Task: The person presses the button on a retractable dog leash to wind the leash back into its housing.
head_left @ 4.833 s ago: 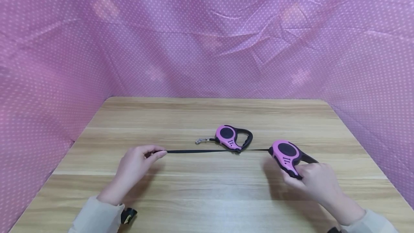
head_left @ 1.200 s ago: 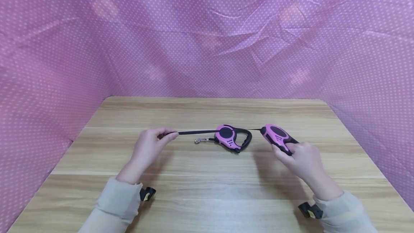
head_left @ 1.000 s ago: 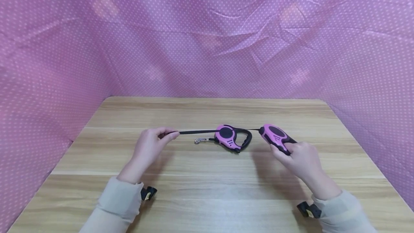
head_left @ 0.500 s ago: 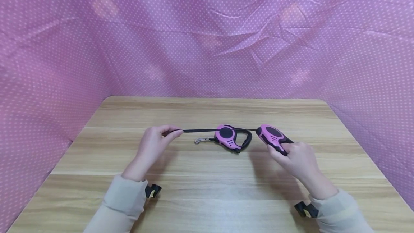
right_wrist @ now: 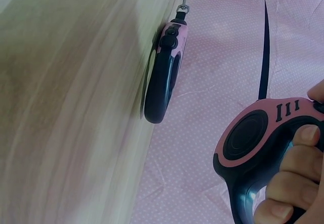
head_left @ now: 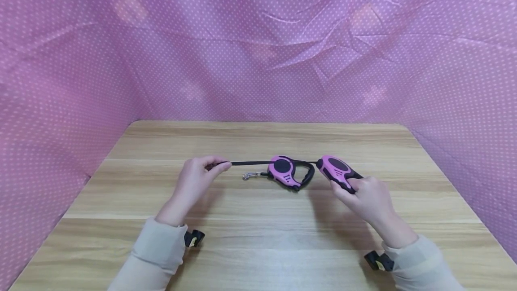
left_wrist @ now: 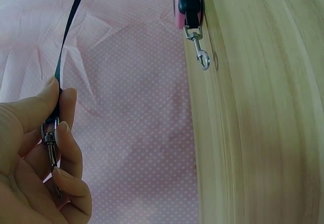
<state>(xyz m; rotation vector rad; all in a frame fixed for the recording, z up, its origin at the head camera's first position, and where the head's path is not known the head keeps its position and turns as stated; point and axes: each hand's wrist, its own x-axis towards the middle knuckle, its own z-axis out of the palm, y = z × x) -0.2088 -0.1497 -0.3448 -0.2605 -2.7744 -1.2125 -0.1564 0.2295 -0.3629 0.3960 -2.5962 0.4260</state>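
Observation:
In the head view my right hand (head_left: 369, 199) grips the handle of a pink and black retractable dog leash (head_left: 338, 165), raised over the table's right half. A flat black strap (head_left: 252, 163) runs taut from its nozzle to my left hand (head_left: 195, 181). Thumb and forefinger there pinch the strap's end. The left wrist view shows the strap's metal clip (left_wrist: 49, 138) hanging inside the curled fingers. Between the hands, behind the strap, a second pink and black leash (head_left: 284, 176) lies on the table with its silver clip (head_left: 251, 175) pointing left.
A wood-grain table (head_left: 258, 237) fills the lower view. Pink dotted cloth (head_left: 258, 57) hangs behind it and along both sides. Black wrist cameras (head_left: 194, 238) sit at the light sleeves.
From several seconds ago, both hands have moved toward the table's back and closer together, shortening the strap between them. In the last second they keep drawing together. The second leash stays put.

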